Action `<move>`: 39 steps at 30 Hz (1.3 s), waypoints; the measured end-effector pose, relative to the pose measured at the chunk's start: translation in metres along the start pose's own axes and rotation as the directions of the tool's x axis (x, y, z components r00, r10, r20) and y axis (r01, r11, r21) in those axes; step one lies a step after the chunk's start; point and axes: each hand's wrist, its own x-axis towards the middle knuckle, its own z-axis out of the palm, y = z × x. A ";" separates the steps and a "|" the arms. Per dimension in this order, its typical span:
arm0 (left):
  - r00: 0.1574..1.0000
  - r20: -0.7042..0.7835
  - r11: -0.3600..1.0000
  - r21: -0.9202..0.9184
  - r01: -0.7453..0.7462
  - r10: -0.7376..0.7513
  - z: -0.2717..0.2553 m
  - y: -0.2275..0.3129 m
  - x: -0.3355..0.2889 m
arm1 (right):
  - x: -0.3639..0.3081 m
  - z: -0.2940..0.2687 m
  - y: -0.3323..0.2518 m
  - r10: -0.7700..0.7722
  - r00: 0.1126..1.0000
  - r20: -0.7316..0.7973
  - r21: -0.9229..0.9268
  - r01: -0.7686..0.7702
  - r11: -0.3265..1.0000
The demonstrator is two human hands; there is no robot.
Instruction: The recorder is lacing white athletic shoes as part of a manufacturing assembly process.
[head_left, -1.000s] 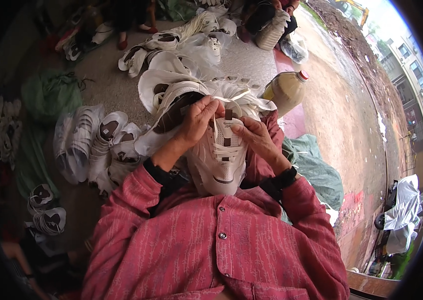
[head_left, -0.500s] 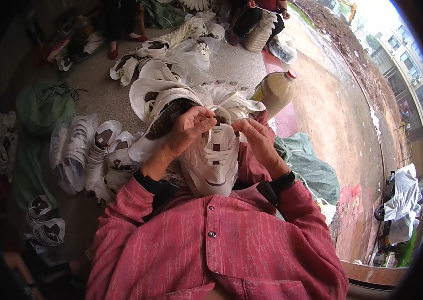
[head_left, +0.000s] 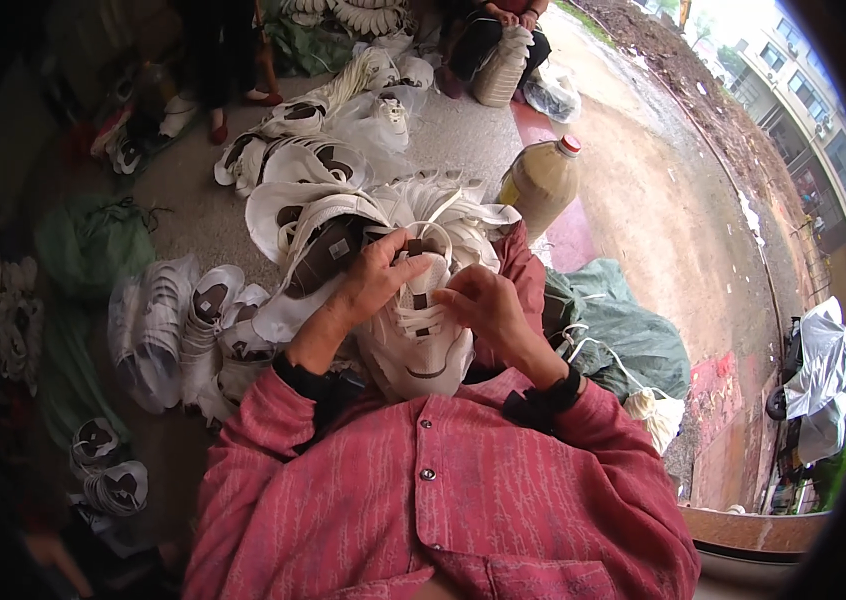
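Note:
A white sneaker upper [head_left: 405, 362] with partly threaded laces rests in my lap, its toe toward me. My left hand [head_left: 373, 282] grips the upper by its tongue, thumb on the front and fingers near the top edge. A loop of white shoelace [head_left: 446, 232] stands up above the tongue. At the upper's right edge, beside the eyelets, my right hand [head_left: 491, 308] is closed with its fingertips pinched together. What sits between those fingertips is too small to make out. Just beyond my hands lies a pile of white shoe uppers [head_left: 308, 215] with dark brown linings.
A large jug [head_left: 543, 190] with a red cap stands beyond my right hand, a green sack [head_left: 623, 315] nearer. More bundled uppers [head_left: 168, 310] and a green bag [head_left: 93, 240] lie at left. At the far side a seated person holds stacked uppers [head_left: 503, 70]; another person stands nearby.
My right hand has moved from the top of the tongue down to the eyelets at the upper's right edge. My left hand has shifted slightly down, its thumb now on the tongue.

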 end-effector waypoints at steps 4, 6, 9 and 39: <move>0.993 -0.049 0.992 -0.057 -0.114 0.111 0.007 0.006 -0.007 | -0.008 0.001 -0.007 0.020 1.000 -0.006 0.258 -0.018 0.966; 0.999 0.002 0.994 -0.102 -0.038 0.039 -0.002 -0.004 -0.005 | -0.005 0.005 -0.003 -0.058 0.998 -0.030 0.058 0.059 0.997; 0.998 -0.051 0.996 -0.081 -0.043 0.039 -0.021 -0.023 -0.011 | 0.001 0.032 -0.004 -0.090 0.993 -0.071 -0.025 0.089 0.996; 0.972 0.236 1.000 -0.014 -0.005 0.008 -0.018 0.019 -0.015 | -0.073 -0.161 0.039 0.223 0.888 -0.403 0.663 0.115 0.740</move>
